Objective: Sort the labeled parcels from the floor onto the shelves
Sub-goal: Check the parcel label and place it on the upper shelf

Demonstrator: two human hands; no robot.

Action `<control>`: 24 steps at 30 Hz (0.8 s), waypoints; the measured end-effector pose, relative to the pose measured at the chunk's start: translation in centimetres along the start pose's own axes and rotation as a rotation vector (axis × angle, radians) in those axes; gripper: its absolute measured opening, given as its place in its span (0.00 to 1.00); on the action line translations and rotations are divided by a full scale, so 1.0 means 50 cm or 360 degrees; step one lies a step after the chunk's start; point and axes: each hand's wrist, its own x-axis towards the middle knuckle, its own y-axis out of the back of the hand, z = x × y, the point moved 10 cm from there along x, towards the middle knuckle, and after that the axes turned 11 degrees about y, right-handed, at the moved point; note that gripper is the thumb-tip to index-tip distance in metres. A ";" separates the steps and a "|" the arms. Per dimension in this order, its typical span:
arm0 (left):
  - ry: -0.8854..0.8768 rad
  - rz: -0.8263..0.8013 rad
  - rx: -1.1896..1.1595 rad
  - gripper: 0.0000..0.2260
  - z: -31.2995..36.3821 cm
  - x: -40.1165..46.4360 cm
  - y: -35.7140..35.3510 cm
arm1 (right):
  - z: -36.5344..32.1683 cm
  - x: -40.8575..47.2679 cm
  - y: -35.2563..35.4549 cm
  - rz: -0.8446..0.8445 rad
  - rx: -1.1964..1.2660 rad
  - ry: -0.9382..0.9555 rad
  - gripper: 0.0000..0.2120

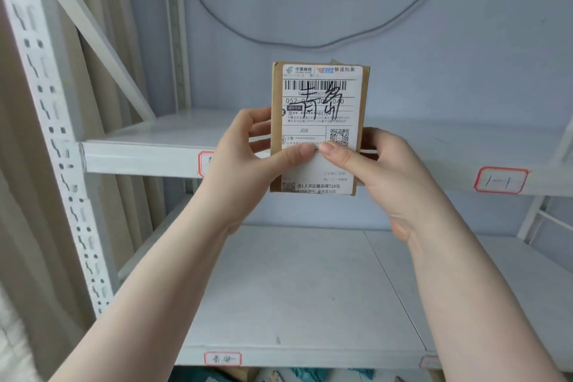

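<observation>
A small brown cardboard parcel [319,108] with a white shipping label and black handwritten characters is held upright in front of the shelves. My left hand [245,158] grips its left edge, thumb on the label. My right hand [381,170] grips its right edge, thumb pressed on the label beside the left thumb. The parcel hangs in the air level with the upper shelf [148,152]. Below it lies the lower shelf [310,288]. Red-bordered tags mark the shelf edges: one at the upper right [500,180], one at the lower left [222,359], one partly hidden behind my left hand [204,163].
A white perforated upright [55,139] stands at the left with a diagonal brace. A grey cable [310,43] hangs across the back wall from a socket. Beige curtain folds fill the left edge. Coloured items show below the lower shelf's front edge [310,375].
</observation>
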 end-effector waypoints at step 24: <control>0.0329 0.0059 0.0157 0.21 -0.021 0.397 -0.092 | 0.174 0.389 0.059 -0.0190 -0.0127 -0.0238 0.19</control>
